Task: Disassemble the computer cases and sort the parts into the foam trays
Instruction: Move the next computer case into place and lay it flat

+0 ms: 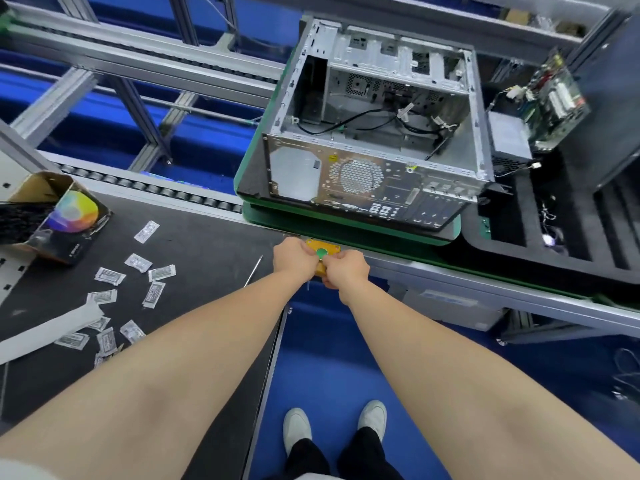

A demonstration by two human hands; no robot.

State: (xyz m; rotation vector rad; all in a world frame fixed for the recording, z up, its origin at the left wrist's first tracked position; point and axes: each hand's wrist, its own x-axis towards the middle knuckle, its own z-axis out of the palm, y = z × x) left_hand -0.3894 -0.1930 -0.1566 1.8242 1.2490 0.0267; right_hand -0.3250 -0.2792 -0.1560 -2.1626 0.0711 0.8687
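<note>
An open grey computer case (374, 133) lies on a green pallet (346, 223) on the conveyor, with loose black cables inside. To its right a black foam tray (519, 230) holds a motherboard (550, 102) and a grey power supply (509, 133). Both my hands meet at a yellow button box (323, 252) with a green button on the conveyor's front rail. My left hand (294, 256) curls its fingers over the box's left side. My right hand (344, 268) grips the box's right side, thumb beside the green button.
A black mat (194, 244) at the left carries several small white sachets (152, 294), a thin metal rod (253, 270) and an open cardboard box (59, 213) printed with a colourful fan. Roller rails run behind. Blue floor and my shoes (334, 424) lie below.
</note>
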